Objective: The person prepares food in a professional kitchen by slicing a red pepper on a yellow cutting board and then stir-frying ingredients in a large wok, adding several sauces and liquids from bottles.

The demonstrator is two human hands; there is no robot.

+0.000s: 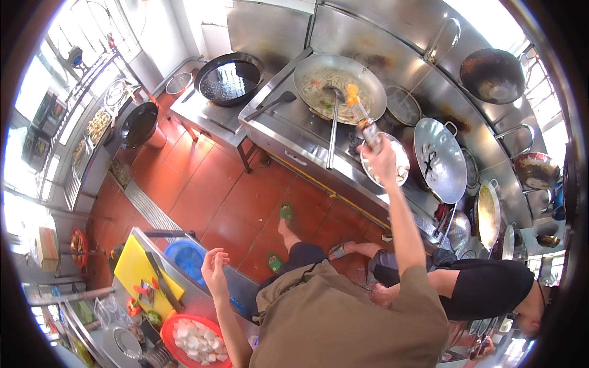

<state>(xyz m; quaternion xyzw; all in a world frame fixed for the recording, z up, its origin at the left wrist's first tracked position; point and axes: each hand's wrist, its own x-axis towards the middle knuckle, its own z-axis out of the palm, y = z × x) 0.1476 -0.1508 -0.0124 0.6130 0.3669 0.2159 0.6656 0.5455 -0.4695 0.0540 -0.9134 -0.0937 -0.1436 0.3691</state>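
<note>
My right hand (381,156) grips a glass bottle (366,126) with an orange top, tilted over the near right side of a large metal wok (301,87). The wok holds pale sliced food in liquid, with small green and orange bits. A long-handled metal ladle (334,133) rests in it, its handle reaching over the stove's front edge. Beneath my right hand is a white bowl (403,171) of pale pieces. My left hand (215,268) is raised with bent fingers near a blue plastic basin (185,261), holding nothing.
A co-worker in black (492,287) bends close at my right. Along the stove stand a dark wok of liquid (228,80) and an empty metal wok (440,158). Behind my left hand are a yellow cutting board (133,262), a cleaver (164,285) and a red basket (168,338) of white chunks.
</note>
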